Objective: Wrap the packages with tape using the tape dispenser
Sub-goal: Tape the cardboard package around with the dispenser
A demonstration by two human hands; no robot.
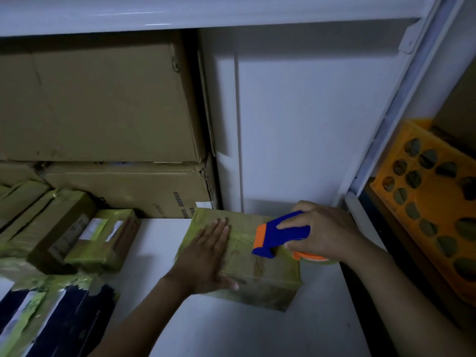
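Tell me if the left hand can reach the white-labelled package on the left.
Probably yes: the left hand lies flat on the package being taped, and only bare tabletop separates it from the labelled package.

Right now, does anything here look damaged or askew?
Yes. The lower large cardboard box at the back is torn and crushed at its upper right corner. The wrapped packages at the left lie tilted, one leaning on another.

Dim white shelving [309,124], stacked cardboard boxes [103,99], perhaps an orange crate [425,202].
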